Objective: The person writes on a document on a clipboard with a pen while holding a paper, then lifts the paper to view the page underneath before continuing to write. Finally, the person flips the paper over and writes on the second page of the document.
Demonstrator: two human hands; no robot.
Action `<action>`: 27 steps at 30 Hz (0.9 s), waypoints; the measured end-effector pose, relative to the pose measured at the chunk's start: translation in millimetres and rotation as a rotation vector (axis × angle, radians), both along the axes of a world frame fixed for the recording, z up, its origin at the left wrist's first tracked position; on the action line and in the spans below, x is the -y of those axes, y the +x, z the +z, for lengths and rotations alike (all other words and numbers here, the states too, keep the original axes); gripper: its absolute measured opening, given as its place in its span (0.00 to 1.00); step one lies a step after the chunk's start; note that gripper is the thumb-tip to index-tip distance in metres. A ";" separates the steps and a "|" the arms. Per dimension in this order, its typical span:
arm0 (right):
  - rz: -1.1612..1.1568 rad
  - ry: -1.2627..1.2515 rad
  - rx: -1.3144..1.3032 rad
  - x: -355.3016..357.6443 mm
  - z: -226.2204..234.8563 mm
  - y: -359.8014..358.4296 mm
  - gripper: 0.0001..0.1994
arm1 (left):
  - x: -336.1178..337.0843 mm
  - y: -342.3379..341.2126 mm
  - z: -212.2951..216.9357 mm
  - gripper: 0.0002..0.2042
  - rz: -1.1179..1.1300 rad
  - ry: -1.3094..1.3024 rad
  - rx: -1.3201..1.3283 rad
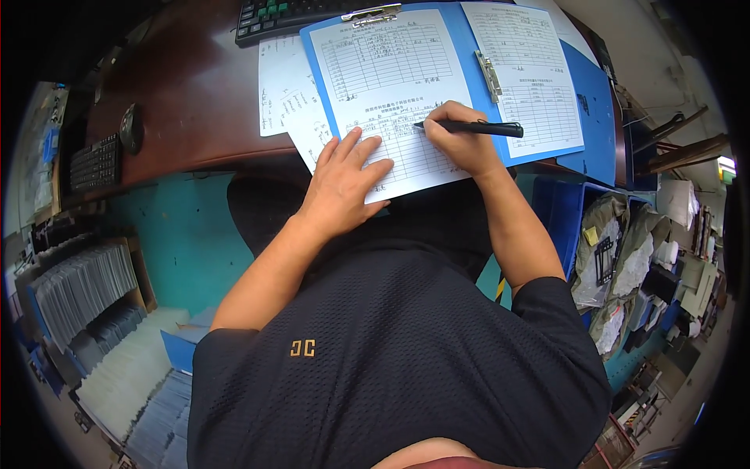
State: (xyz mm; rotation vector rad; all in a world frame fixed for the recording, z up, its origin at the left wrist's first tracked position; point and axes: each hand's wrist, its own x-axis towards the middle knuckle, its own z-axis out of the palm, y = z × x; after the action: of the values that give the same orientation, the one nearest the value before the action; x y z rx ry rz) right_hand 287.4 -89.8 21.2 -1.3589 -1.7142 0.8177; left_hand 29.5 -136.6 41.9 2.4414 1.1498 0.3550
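left hand (342, 178): palm down, fingers spread and pointing forward | left forearm (269, 262): bare, slanting up to the right | right hand (462, 147): fingers curled, thumb and forefinger drawn into a pinch | right forearm (522, 223): bare, slanting up to the left

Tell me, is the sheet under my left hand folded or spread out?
Spread out: the sheet shows printed grids from metal clip to lower edge, the left hand resting on it.

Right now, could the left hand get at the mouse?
Probably yes: the left hand rests on the form, gripping nothing, and only desk and flat paper show between it and the mouse, though that means stretching left.
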 end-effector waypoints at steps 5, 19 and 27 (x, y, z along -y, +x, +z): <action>-0.004 0.009 0.015 -0.4 0.2 -2.6 0.06 | -0.4 -0.1 -0.9 0.28 -0.003 0.003 0.006; -0.007 -0.091 0.038 0.8 7.2 15.0 0.08 | 0.4 -1.3 -1.3 0.29 0.004 -0.009 -0.014; 0.003 -0.109 0.035 0.4 5.1 18.5 0.07 | -0.1 0.3 0.2 0.28 0.003 -0.005 -0.021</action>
State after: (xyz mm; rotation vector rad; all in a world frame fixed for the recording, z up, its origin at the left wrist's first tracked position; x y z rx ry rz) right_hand 305.9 -90.2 26.4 -1.4507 -1.7204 0.9057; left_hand 29.8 -136.5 42.1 2.4453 1.1612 0.3280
